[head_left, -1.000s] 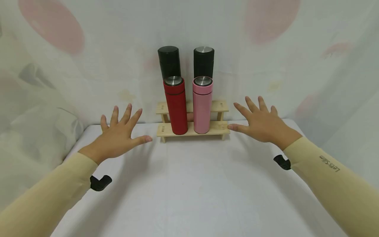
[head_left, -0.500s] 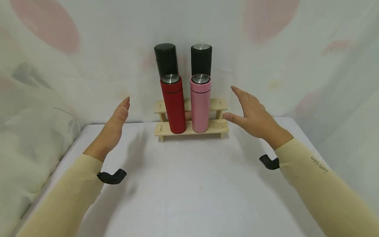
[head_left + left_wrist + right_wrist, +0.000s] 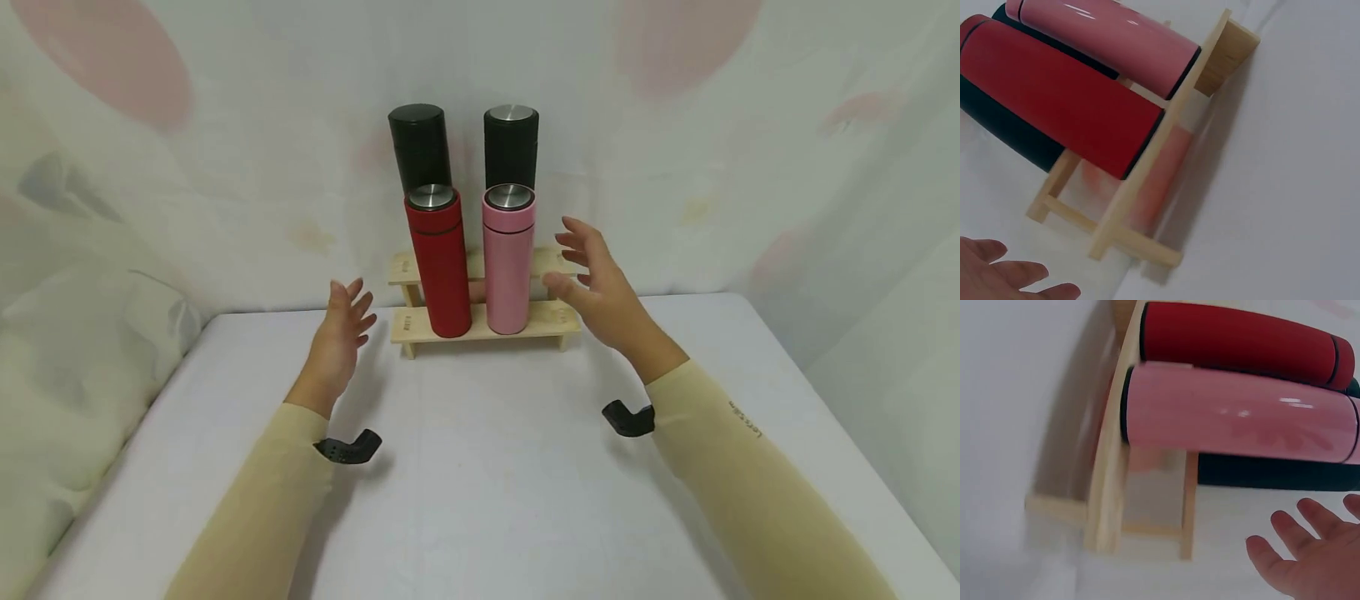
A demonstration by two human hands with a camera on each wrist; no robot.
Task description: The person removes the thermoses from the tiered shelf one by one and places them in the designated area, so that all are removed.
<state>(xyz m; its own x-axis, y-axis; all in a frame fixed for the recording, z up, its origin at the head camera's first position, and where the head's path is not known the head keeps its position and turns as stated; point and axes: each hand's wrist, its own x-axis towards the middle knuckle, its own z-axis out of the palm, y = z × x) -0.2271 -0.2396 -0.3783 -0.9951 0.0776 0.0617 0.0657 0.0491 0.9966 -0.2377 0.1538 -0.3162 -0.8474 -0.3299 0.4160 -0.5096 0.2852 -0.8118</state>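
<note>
A red thermos bottle (image 3: 441,271) and a pink thermos bottle (image 3: 508,271) stand upright on the lower step of a two-step wooden rack (image 3: 480,329). Behind them, partly hidden, rise a plain-topped dark bottle (image 3: 420,150) and a dark bottle with a silver lid (image 3: 512,150). My left hand (image 3: 336,346) is held to the left of the rack, fingers relaxed and apart from it. My right hand (image 3: 603,292) hovers at the rack's right end, fingers loosely bent, close beside the pink bottle. Neither hand holds anything.
A white cloth covers the table (image 3: 480,500). A pale curtain with pink patches (image 3: 300,100) hangs right behind the rack. Bunched fabric (image 3: 82,350) lies along the left edge. Each wrist carries a black camera mount (image 3: 351,448).
Both hands were spread wide, palms down. They have turned inward and moved towards the rack from either side, and their fingers have relaxed. The bottles stay in place on the rack.
</note>
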